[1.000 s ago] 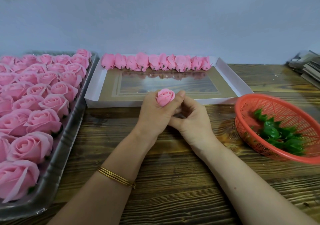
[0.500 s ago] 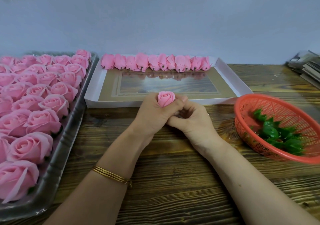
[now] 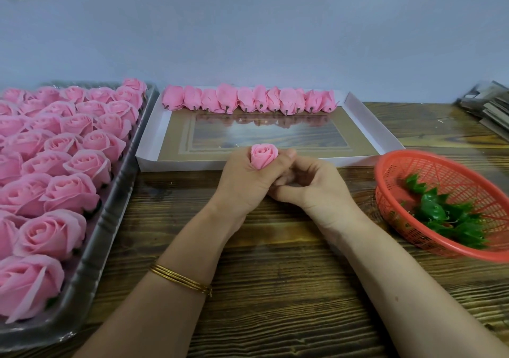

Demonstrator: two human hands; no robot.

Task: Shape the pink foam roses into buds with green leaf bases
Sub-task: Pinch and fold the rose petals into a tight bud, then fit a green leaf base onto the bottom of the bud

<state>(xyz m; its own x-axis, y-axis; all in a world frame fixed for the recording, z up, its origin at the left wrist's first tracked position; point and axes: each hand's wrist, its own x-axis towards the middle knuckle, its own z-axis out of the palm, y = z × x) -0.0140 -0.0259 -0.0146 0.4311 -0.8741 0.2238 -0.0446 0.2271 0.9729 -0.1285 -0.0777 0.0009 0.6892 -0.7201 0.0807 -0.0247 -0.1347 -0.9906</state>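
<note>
Now the left hand [image 3: 245, 189] wraps its grip around the rose [image 3: 264, 156] above the counter [image 3: 275, 288]; right hand [image 3: 316, 189] curls beneath, its hold hidden. Squeeze evenly, keeping petals tight.

Craft workshop — trays [image 3: 110, 233] of foam roses [image 3: 70, 195].

both bare forearms reach in from the near edge and meet at the middle; the left hand [image 3: 242, 185] is curled in a fist round a pink rose [image 3: 264, 156], whose top shows above thumb and forefinger; the right hand [image 3: 316, 191] sits just right of it, touching it, fingers curled toward the left fingers; whether it holds anything is hidden
</note>
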